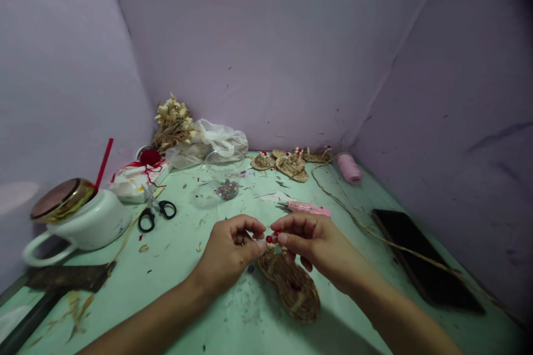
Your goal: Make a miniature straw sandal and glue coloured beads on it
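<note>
My left hand (230, 249) and my right hand (310, 241) meet over the near end of a small woven straw slipper (291, 285) lying on the green table (187, 288). Both hands are pinched closed. Between their fingertips sit tiny red beads (270, 238), held just above the slipper's edge. The right hand's lower fingers rest on the slipper. Which hand grips the beads and whether a thread runs between them is too small to see.
Black-handled scissors (156, 213), a white lidded mug (79, 219) with a red straw, a clear cup of beads (227, 180), a pink tool (306, 208), several finished straw slippers (291, 163), a pink thread spool (348, 167), a dark phone (425, 258), a straw cord (375, 233).
</note>
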`<act>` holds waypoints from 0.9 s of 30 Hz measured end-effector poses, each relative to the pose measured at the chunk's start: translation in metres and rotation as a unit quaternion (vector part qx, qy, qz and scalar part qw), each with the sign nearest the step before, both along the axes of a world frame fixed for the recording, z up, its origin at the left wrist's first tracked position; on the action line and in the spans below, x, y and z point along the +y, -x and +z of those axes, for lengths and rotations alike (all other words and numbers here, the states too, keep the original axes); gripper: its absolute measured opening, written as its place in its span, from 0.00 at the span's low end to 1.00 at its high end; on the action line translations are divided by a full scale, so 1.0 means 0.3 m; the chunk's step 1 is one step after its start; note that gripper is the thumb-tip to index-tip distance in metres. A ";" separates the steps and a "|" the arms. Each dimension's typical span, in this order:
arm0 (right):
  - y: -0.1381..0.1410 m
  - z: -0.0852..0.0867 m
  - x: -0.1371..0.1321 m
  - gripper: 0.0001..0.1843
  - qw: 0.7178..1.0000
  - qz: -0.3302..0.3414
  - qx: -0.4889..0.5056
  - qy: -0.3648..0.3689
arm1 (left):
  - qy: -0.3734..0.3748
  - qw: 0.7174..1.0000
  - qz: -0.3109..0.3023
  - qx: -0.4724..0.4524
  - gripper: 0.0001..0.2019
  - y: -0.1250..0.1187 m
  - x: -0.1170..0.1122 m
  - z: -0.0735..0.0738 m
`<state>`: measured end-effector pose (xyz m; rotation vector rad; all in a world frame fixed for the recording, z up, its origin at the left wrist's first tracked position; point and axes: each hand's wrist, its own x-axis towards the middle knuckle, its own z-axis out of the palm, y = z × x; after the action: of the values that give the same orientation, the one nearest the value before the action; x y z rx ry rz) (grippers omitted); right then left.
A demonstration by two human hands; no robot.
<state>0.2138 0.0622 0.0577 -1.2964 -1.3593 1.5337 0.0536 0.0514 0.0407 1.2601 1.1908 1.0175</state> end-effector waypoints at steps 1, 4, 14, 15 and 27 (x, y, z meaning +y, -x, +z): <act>-0.001 -0.002 0.000 0.04 1.000 0.001 -0.003 0.000 | 0.008 1.000 -0.006 -0.004 0.10 -0.002 0.001 -0.005; -0.004 -0.006 0.000 0.04 1.000 0.011 -0.011 0.002 | 0.027 0.999 -0.016 -0.017 0.10 -0.009 0.001 -0.016; -0.009 -0.010 0.007 0.04 0.998 0.001 -0.060 0.002 | 0.021 0.999 -0.016 -0.025 0.08 -0.001 -0.008 -0.001; -0.009 -0.013 0.006 0.04 0.998 0.003 -0.060 0.002 | 0.019 0.999 -0.018 -0.027 0.08 0.001 -0.008 -0.001; 0.003 -0.048 -0.011 0.04 0.988 0.040 -0.016 -0.146 | 0.037 0.999 -0.030 -0.017 0.12 -0.007 -0.023 0.008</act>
<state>0.2130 0.0590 0.0431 -1.0986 -1.6052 1.3102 0.0559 0.0446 0.0433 1.2095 1.1485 0.9386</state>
